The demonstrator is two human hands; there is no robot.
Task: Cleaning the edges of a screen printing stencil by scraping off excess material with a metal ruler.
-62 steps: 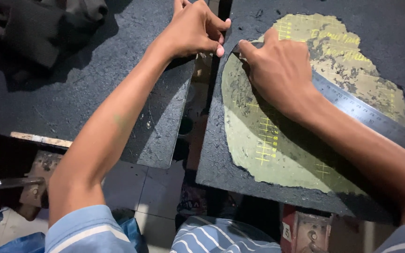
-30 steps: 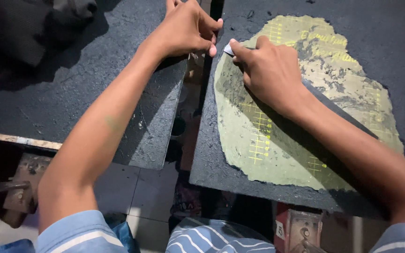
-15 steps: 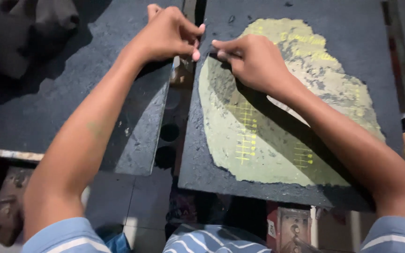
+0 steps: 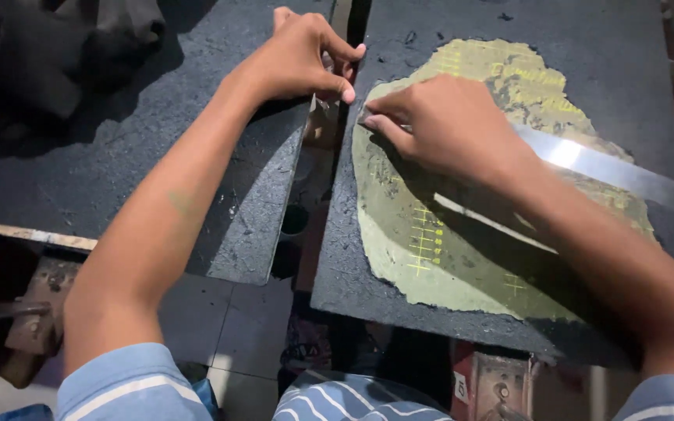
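My right hand (image 4: 446,125) presses a long steel ruler (image 4: 610,168) flat onto a dark board (image 4: 352,265) that has a large worn yellow-green patch (image 4: 431,273) with faint grid marks. The ruler runs from under the fingers out to the right edge. My left hand (image 4: 298,58) rests on the edge of a second dark board (image 4: 157,156) to the left, with its fingers curled over the gap between the two boards. The fingertips of both hands nearly meet at the gap. I cannot tell if the right fingers also pinch something small.
A narrow gap (image 4: 306,210) separates the two boards, with tiled floor (image 4: 228,327) below. Dark cloth (image 4: 56,47) lies bunched at the top left. A wooden strip (image 4: 40,238) and a metal tool (image 4: 1,310) sit at the lower left. A reddish metal fitting (image 4: 501,386) shows below.
The view has shifted, so both hands sit lower and more central. My right hand has slid along the ruler toward the patch's left edge, and the ruler is more exposed at the right.
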